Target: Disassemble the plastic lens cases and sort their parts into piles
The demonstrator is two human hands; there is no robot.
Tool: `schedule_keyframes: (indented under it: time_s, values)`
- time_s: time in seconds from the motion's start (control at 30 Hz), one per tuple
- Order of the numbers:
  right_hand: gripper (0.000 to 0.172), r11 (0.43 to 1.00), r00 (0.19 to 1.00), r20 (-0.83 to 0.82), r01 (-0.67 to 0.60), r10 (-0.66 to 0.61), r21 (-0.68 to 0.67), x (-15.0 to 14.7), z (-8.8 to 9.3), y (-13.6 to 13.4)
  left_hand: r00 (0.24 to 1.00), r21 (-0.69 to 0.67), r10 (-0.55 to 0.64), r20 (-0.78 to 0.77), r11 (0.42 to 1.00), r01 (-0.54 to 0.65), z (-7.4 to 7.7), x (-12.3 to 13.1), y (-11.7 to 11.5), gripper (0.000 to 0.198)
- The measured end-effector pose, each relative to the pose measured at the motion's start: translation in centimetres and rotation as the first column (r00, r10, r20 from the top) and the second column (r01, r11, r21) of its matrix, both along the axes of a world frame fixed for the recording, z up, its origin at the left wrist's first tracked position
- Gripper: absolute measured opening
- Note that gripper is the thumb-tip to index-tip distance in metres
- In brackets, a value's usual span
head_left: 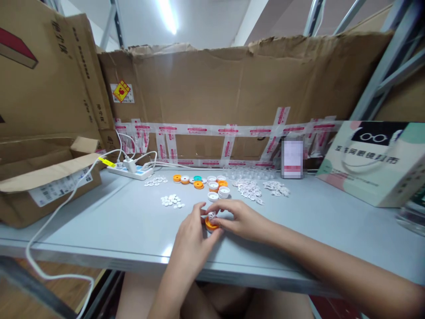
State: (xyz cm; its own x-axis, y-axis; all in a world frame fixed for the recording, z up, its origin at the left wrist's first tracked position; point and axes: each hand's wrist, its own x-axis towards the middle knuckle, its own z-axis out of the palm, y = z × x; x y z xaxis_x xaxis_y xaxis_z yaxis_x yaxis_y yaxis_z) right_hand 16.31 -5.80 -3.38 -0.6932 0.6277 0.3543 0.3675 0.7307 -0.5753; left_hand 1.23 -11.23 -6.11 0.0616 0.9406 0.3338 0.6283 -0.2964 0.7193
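Near the front of the grey table, my left hand (195, 228) curls its fingers and thumb around an orange round cap (210, 227) with a paler rim below. My right hand (237, 217) reaches in from the right, its fingers pinched on a small white ribbed piece (211, 215) at the cap's top. Whether that piece is seated in the cap or only held over it, I cannot tell. Just beyond my hands sit several loose round caps in white, orange and teal, among them a white cap (224, 192) and a teal cap (197, 178).
Small white discs (171, 201) lie to the left, flat white pieces (249, 189) to the right, clear parts (249, 172) behind. A power strip (131, 170) and open carton (49, 181) stand left. A phone (292, 158) and printed box (365, 164) stand right. Cardboard (199, 93) walls the back.
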Motion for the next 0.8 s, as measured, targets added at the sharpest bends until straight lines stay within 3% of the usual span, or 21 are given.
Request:
schedule_keyframes:
  time_s: [0.13, 0.27, 0.53, 0.63, 0.8]
  values:
    - [0.011, 0.988, 0.996, 0.085, -0.023, 0.01, 0.15, -0.1, -0.2, 0.1, 1.0, 0.027, 0.025, 0.008, 0.999, -0.025, -0.1, 0.1, 0.1, 0.039]
    - [0.015, 0.94, 0.995, 0.095, -0.004, -0.03, 0.342, -0.3, -1.3, 0.0, 0.999, 0.0, 0.033, -0.004, 0.999, -0.033, 0.0, 0.2, 0.0, 0.033]
    - [0.021, 0.897, 1.0, 0.002, -0.007, 0.006, 0.441, -0.5, -2.8, 0.0, 0.994, 0.008, 0.077, -0.071, 0.997, -0.077, 0.4, 0.6, -0.1, 0.027]
    - [0.02, 0.901, 1.0, -0.031, 0.019, -0.006, 0.434, -0.5, -2.3, 0.0, 0.994, -0.002, 0.076, -0.082, 0.997, -0.076, 0.3, 0.7, -0.1, 0.03]
    - [0.015, 0.936, 0.963, -0.226, 0.211, -0.149, 0.283, -0.7, -0.9, -0.1, 0.991, 0.001, 0.103, -0.084, 0.995, -0.103, 0.2, 0.6, 0.0, 0.03]
